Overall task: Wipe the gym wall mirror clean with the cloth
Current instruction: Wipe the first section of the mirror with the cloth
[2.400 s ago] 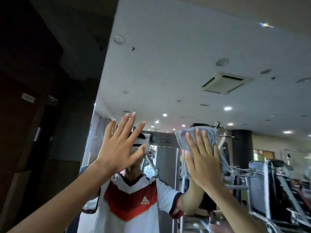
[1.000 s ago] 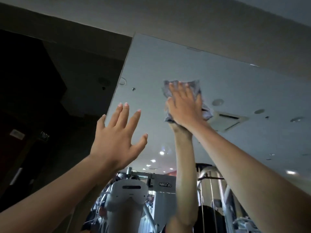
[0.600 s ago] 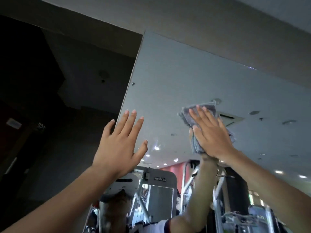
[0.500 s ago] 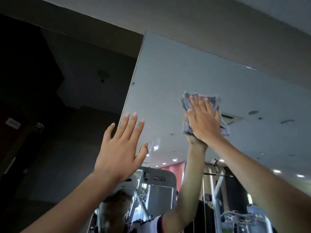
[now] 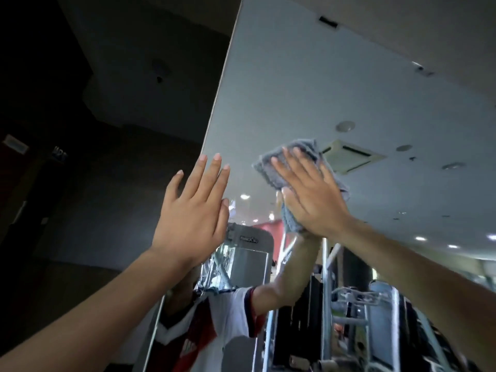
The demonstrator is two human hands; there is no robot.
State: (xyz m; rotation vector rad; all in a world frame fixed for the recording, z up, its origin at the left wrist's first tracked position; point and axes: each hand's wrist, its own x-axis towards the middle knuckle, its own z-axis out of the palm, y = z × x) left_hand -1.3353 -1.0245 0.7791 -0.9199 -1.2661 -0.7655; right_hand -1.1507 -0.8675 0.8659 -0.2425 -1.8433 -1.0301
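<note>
Why my right hand (image 5: 314, 200) lies flat: straight, slightly spread fingers (image 5: 285, 167) press the grey cloth (image 5: 269, 174) onto the wall mirror (image 5: 335, 89), which I judge keeps the wiping pressure even.
Cloth: bunched under the palm and fingers, near the mirror's left edge.
Left hand (image 5: 193, 208): fingers straight and together, holding nothing. It is likely bracing, but I cannot tell if it touches the glass.

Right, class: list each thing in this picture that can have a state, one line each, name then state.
mirror: on the wall, reflecting the gym; smears cannot be judged.
right hand: flat, fingers straight, pressing the cloth.
cloth: bunched, held against the mirror under the right hand.
left hand: open, raised, holding nothing.
</note>
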